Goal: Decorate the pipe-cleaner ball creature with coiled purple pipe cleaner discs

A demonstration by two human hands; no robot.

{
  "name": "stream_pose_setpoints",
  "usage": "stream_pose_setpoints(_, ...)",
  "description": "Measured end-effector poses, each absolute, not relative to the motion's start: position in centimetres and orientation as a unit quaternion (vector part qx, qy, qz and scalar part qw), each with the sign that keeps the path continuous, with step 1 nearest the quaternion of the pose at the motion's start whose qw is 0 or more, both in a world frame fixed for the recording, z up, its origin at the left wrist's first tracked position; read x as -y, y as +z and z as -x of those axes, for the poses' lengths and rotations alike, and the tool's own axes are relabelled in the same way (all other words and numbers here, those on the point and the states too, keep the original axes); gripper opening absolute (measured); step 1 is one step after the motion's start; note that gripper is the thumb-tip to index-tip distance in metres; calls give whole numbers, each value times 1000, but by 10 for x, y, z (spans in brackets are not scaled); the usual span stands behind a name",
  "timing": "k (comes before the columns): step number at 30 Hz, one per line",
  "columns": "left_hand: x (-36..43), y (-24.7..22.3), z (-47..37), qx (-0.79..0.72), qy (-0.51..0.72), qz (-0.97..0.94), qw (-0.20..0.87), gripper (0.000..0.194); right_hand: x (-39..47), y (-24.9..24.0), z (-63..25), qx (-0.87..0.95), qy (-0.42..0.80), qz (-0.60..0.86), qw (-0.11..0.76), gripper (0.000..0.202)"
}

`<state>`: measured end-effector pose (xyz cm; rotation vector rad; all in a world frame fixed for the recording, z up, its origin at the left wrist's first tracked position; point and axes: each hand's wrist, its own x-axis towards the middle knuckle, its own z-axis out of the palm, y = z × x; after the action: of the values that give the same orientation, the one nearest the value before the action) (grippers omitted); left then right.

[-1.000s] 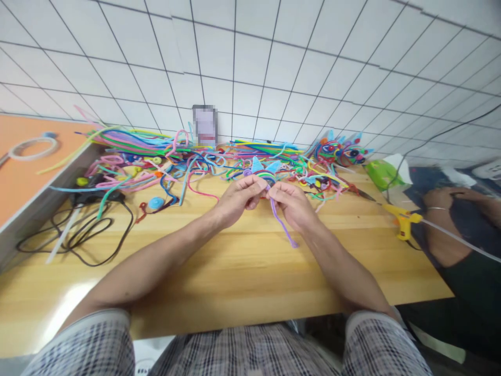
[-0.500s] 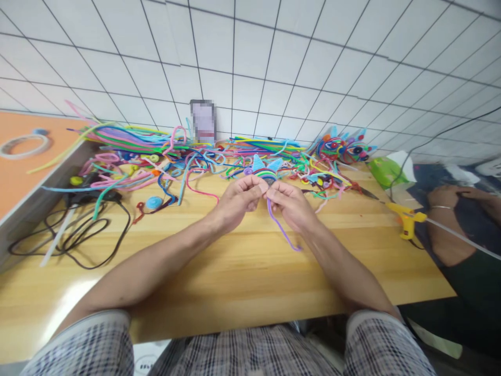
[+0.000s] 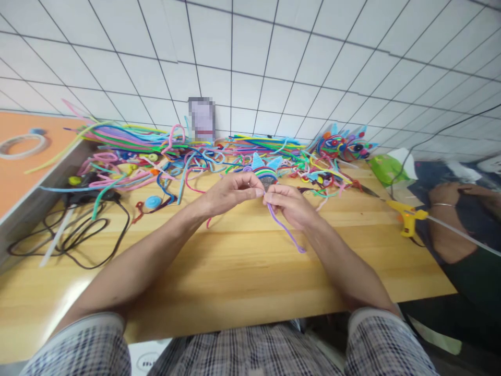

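A purple pipe cleaner (image 3: 282, 230) hangs from the fingers of my right hand (image 3: 291, 205), its free end curving down toward the tabletop. My left hand (image 3: 235, 194) is pinched closed, thumb and index fingertip meeting the right fingertips at the pipe cleaner's upper end. That end is mostly hidden by the fingers. Just beyond the hands lies a round piece of coiled colourful pipe cleaners (image 3: 268, 175) with two light blue pointed ears and a grey middle. Its lower part is covered by my hands.
Loose pipe cleaners (image 3: 133, 137) spread along the wall. Two finished-looking eared pieces (image 3: 356, 149) stand at the back right. A yellow glue gun (image 3: 408, 219) lies on the right, near another person's arm (image 3: 446, 230). Black cable (image 3: 92, 261) coils at left; a phone (image 3: 202, 119) leans on the wall.
My left hand has shifted slightly left and its fingers have straightened. More of the round piece's grey middle shows between the hands. The right hand still holds the purple pipe cleaner.
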<state>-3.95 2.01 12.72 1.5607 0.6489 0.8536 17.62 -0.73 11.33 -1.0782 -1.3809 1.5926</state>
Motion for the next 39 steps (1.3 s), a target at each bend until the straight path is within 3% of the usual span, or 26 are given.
stream_pose_setpoints(10, 8, 97, 2, -290, 469, -410, 726, 42, 8, 102, -162, 519, 603, 409, 447, 46)
stream_pose_setpoints(13, 0, 99, 8, -285, 436, -454, 723, 41, 6, 104, -167, 519, 613, 413, 429, 41)
stream_pose_setpoints(19, -22, 118, 38, -256, 354, -664, 607, 27, 7, 115, -178, 547, 634, 410, 363, 31)
stream_pose_setpoints(23, -20, 117, 37, -250, 369, -677, 585, 27, 8, 116, -177, 555, 629, 403, 365, 31)
stream_pose_setpoints(33, 15, 102, -1, -303, 480, -362, 739, 44, 7, 100, -161, 518, 614, 395, 445, 46)
stream_pose_setpoints(39, -8, 108, 20, -285, 413, -481, 719, 38, 6, 109, -170, 521, 627, 399, 419, 37)
